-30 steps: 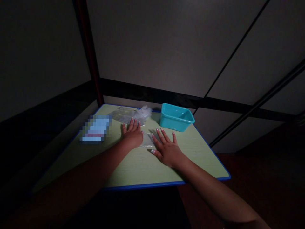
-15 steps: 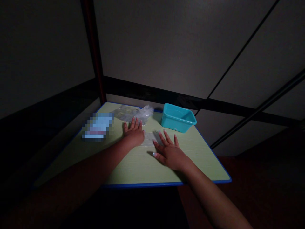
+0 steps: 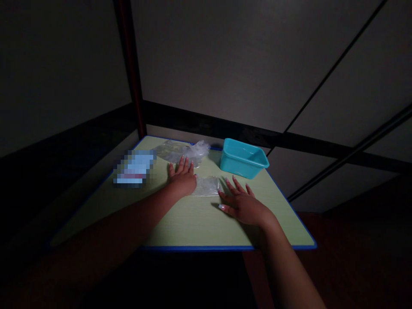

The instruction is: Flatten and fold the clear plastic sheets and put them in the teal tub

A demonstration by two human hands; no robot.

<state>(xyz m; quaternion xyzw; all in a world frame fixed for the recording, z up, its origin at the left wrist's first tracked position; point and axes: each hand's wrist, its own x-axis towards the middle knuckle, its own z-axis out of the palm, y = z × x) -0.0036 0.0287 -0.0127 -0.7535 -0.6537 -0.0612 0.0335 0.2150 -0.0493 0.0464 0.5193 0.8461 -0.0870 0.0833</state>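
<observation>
Centre of table [image 3: 196, 227]: clear film [image 3: 207, 186], flat. Left hand [image 3: 183, 182], fingers spread, covers its left end; right hand [image 3: 246, 207] splayed by its right edge; neither grips. Probably light, limp, slippery; pinch a corner.

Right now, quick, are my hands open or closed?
Left hand: open, palm down at the left end of the flat, clear plastic piece.
Right hand: open, fingers spread, near its right end, holding nothing visible.
</observation>
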